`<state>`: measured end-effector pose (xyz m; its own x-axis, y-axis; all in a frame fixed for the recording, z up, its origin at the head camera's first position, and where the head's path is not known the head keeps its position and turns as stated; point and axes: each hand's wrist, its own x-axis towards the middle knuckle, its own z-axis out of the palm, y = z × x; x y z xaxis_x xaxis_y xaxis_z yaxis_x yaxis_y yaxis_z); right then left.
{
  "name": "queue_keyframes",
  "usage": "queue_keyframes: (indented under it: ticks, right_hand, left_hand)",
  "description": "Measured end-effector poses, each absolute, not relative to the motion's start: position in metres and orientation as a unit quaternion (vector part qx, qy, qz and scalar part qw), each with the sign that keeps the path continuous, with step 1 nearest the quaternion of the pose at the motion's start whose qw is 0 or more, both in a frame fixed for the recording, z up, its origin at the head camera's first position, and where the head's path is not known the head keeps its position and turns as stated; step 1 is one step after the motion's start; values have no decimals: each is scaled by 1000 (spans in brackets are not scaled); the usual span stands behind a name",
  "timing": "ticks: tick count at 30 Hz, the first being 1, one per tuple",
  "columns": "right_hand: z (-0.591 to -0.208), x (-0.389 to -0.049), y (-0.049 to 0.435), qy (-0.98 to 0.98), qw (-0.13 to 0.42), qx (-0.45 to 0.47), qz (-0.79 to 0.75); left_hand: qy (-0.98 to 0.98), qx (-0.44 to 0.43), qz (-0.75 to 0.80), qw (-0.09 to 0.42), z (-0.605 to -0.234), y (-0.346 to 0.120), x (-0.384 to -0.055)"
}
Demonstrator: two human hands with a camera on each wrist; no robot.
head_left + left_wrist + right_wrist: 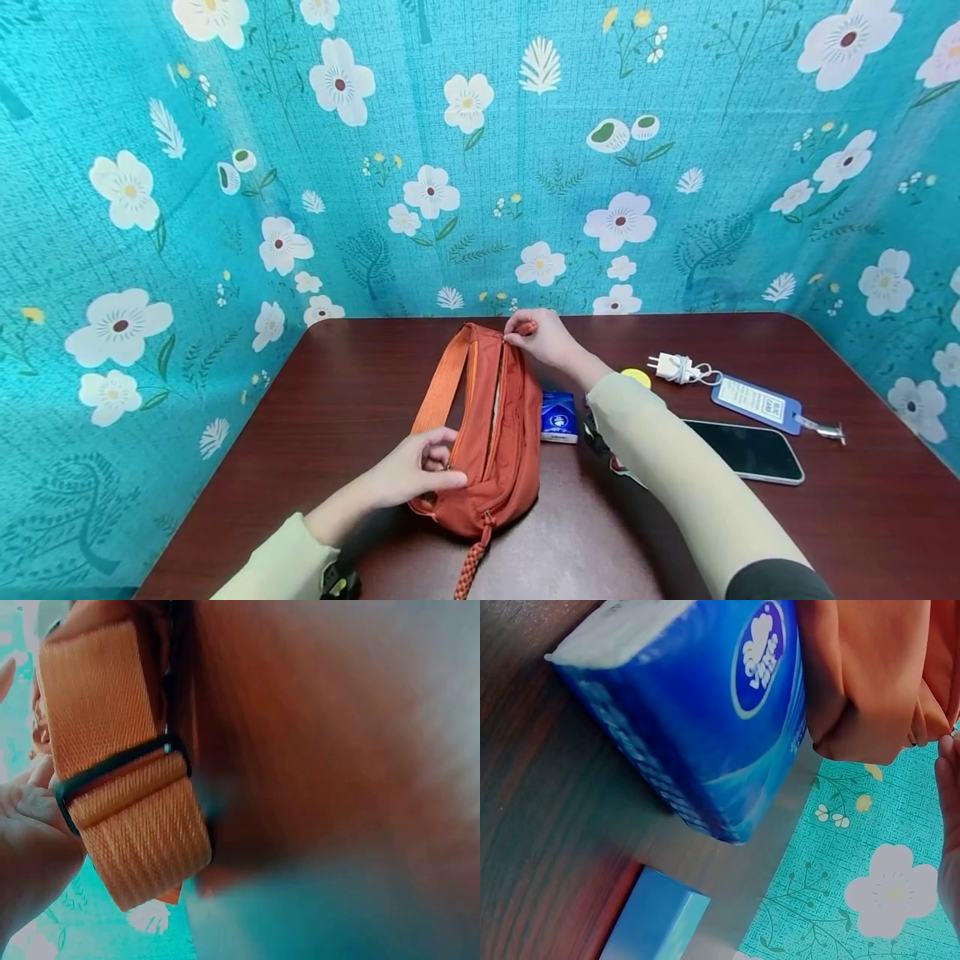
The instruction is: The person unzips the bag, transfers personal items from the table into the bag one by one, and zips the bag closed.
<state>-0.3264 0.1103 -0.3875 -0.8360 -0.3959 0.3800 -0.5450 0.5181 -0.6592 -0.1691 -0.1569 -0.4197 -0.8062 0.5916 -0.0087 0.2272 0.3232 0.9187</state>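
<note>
A rust-orange waist bag (517, 450) rests on the dark table with its main zip parted in a narrow slit along the top. At the far end of that zip, my right hand (551, 337) pinches the zipper end between thumb and fingertips, and an orange cord pull shows by its fingers. My left hand (408, 467) grips the bag's near left side, thumb across the fabric and fingers curled at the edge. The wide orange strap (442, 383) loops out to the left; its dark buckle (120, 769) shows in the left wrist view. A braided cord (472, 567) hangs at the near end.
Right of the bag lies a blue tissue pack (558, 415). Farther right are a yellow round item (636, 377), a white charger (672, 367) with cable, a blue card holder (753, 403) with clip, and a phone (750, 450) partly behind my right sleeve. A floral curtain (465, 192) surrounds the table.
</note>
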Motion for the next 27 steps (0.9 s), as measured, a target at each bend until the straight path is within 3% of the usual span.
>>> queue_keyframes:
  ticks: [13, 22, 27]
  right_hand:
    - [-389, -326, 112, -856, 86, 268, 433]
    - [-388, -321, 114, -855, 26, 239, 460]
    - [-393, -320, 119, -867, 27, 234, 440]
  left_hand:
    - [814, 217, 528, 110, -422, -140, -201]
    - [823, 229, 515, 70, -424, -134, -200]
    - [825, 226, 515, 63, -426, -133, -199]
